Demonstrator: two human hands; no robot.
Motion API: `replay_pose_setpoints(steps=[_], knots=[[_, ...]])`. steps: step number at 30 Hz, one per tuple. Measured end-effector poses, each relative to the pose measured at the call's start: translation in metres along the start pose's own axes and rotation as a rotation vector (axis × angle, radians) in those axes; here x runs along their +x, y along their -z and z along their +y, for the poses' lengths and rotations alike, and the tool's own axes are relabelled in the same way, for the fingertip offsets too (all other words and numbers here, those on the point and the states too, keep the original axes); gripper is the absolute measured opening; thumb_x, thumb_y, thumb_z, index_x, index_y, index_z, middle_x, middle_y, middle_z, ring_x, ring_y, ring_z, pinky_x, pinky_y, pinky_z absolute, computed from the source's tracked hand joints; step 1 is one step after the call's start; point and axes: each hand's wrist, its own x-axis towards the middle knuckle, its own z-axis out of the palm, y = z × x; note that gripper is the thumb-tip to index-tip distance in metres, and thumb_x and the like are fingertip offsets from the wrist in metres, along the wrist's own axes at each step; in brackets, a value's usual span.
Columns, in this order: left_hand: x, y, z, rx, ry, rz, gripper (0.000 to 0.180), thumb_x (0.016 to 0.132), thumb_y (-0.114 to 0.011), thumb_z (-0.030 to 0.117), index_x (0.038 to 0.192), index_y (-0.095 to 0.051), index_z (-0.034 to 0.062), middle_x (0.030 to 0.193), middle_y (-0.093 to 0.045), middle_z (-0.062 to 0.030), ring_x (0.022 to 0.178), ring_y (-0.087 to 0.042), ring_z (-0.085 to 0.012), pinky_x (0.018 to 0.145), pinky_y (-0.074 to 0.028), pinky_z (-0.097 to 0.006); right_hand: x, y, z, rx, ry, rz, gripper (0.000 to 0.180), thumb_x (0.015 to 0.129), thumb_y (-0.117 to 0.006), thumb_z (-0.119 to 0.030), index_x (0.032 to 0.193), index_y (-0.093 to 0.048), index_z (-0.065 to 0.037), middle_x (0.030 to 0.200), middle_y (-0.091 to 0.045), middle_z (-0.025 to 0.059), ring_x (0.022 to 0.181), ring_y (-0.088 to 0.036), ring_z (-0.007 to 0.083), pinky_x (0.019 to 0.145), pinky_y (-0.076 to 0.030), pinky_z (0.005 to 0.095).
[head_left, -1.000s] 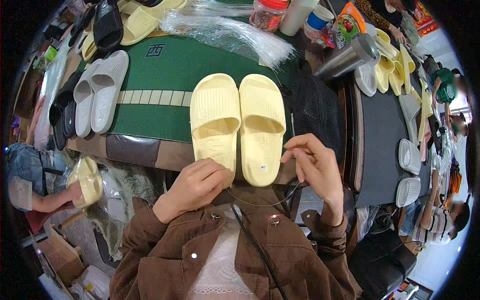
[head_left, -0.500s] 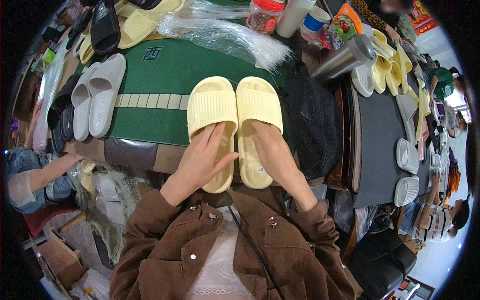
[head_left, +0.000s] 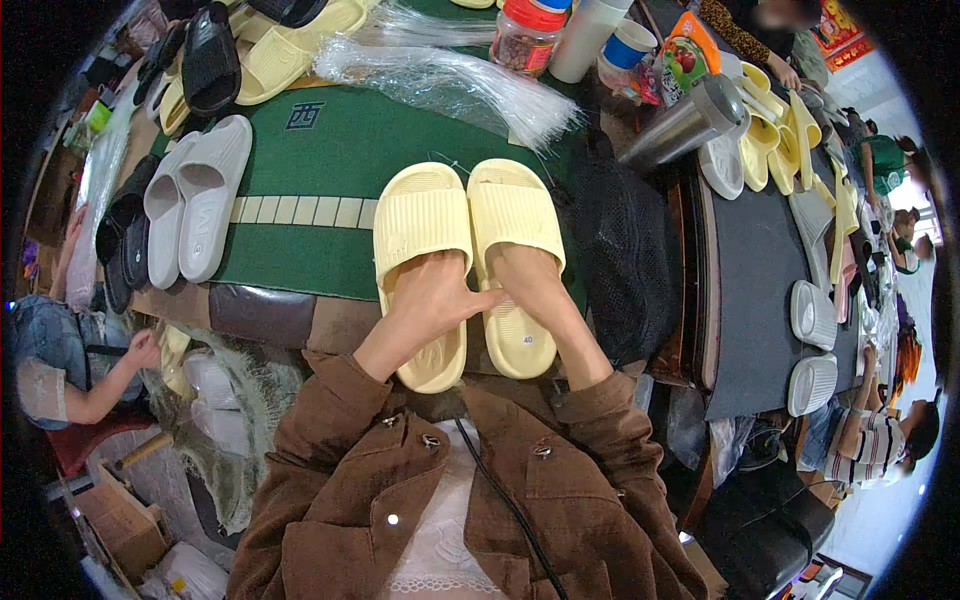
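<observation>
A pair of pale yellow slide slippers lies side by side at the table's near edge, toes pointing away. My left hand (head_left: pixel 425 302) reaches into the left slipper (head_left: pixel 422 228), its fingers hidden under the strap. Its thumb stretches right across the gap to the right slipper's inner edge, close to my other hand. Inside the right slipper (head_left: pixel 515 222) is my right hand (head_left: pixel 533 290), its fingers likewise covered by the strap. A thin clear strand (head_left: pixel 459 163) shows by the toes, between the two slippers.
Grey slippers (head_left: pixel 215 200) and black ones stand at left on the green mat (head_left: pixel 300 265). Clear plastic strands (head_left: pixel 450 85) lie beyond, near a red-lidded jar (head_left: pixel 525 38). A steel flask (head_left: pixel 685 120) and black mesh bag (head_left: pixel 630 250) are at right. Other people work on both sides.
Both hands have slid deeper under the straps, hiding the fingers. My left thumb now reaches the right slipper. The slippers tilt slightly, with their toes shifted left.
</observation>
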Motion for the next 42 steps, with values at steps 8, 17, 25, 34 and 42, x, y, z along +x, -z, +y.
replay_pose_setpoints(steps=[8, 17, 25, 34, 42], knots=[[0.002, -0.005, 0.005, -0.016, 0.031, 0.068, 0.066, 0.075, -0.075, 0.043, 0.107, -0.061, -0.0124, 0.100, -0.066, -0.0303, 0.091, -0.066, -0.0446, 0.082, -0.053, -0.048, 0.001, -0.003, -0.003, 0.024, -0.025, 0.009, 0.027, 0.090, -0.047, -0.013, 0.096, -0.064, 0.007, 0.096, -0.066, 0.0288, 0.092, -0.062, 0.0458, 0.084, -0.047, 0.0504], [-0.012, -0.002, -0.003, -0.027, -0.103, 0.055, 0.087, 0.073, -0.078, 0.048, 0.128, -0.046, -0.0107, 0.125, -0.052, -0.0332, 0.119, -0.049, -0.0502, 0.101, -0.040, -0.052, 0.005, -0.012, 0.004, -0.032, 0.052, 0.102, 0.026, 0.092, -0.051, -0.019, 0.100, -0.067, 0.000, 0.094, -0.068, 0.0230, 0.084, -0.064, 0.0439, 0.078, -0.050, 0.0515], [-0.009, -0.015, 0.002, 0.047, -0.110, 0.229, 0.064, 0.079, -0.073, 0.040, 0.113, -0.054, -0.0112, 0.111, -0.060, -0.0302, 0.099, -0.063, -0.0449, 0.084, -0.053, -0.049, 0.001, -0.008, -0.002, 0.029, -0.024, 0.030, 0.027, 0.092, -0.047, -0.015, 0.099, -0.064, 0.005, 0.097, -0.066, 0.0272, 0.093, -0.062, 0.0452, 0.084, -0.047, 0.0497], [-0.008, -0.021, -0.008, 0.063, -0.132, 0.253, 0.055, 0.082, -0.068, 0.035, 0.110, -0.055, -0.0110, 0.106, -0.060, -0.0325, 0.097, -0.062, -0.0475, 0.084, -0.051, -0.053, -0.013, -0.004, -0.011, 0.192, 0.006, 0.015, 0.021, 0.094, -0.048, -0.009, 0.102, -0.060, 0.007, 0.095, -0.063, 0.0284, 0.093, -0.061, 0.0450, 0.082, -0.047, 0.0495], [-0.004, -0.012, -0.009, 0.070, -0.069, 0.160, 0.054, 0.089, -0.060, 0.044, 0.101, -0.062, -0.0082, 0.100, -0.064, -0.0289, 0.089, -0.065, -0.0453, 0.086, -0.051, -0.051, -0.056, 0.039, -0.026, 0.044, 0.267, 0.273, 0.025, 0.089, -0.057, -0.002, 0.113, -0.064, 0.000, 0.099, -0.069, 0.0206, 0.083, -0.069, 0.0376, 0.072, -0.056, 0.0458]])
